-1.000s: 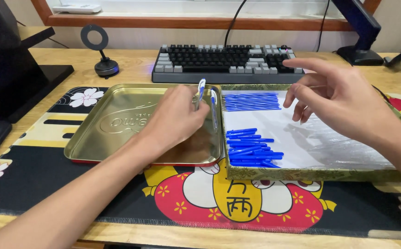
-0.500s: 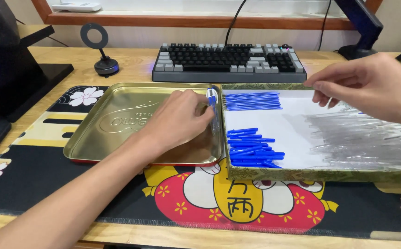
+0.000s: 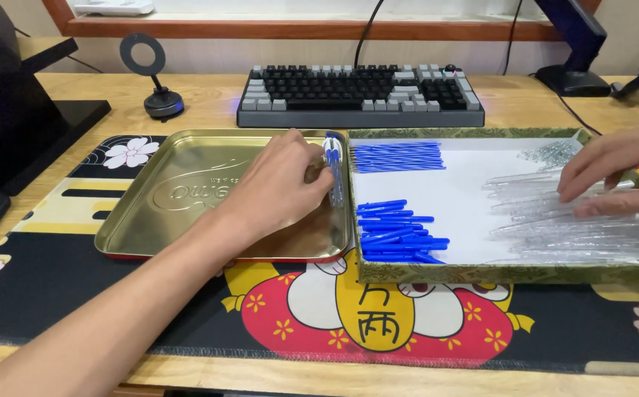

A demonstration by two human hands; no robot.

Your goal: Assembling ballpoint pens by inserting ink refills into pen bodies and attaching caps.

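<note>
Head view, pen-assembly station. Your left hand rests over the right edge of the gold metal tray, its fingers curled around an assembled pen with a clear barrel and blue insides. The pen lies along the tray's 3 o'clock rim. A second ago you held this pen raised above the tray; it is now down at the tray floor. Whether the fingers still pinch it or have just let it go cannot be told, since the knuckles hide the contact.

Your right hand has travelled from the middle of the paper-lined box to its 3 o'clock side. It now lies open, fingers spread flat, on the heap of clear pen barrels, touching them but closed on none as far as the view shows.

Within the box, the thin blue refills sit in a row at 11 o'clock. The blue caps are piled at 8 o'clock. A small cluster of what may be springs lies at 1 o'clock.

Read together, the two shifts suggest that one finished pen is being set down in the tray while the other hand goes to the barrels.

Beyond the tray, at 12 o'clock, stands a keyboard. The patterned desk mat lies under both containers.
</note>
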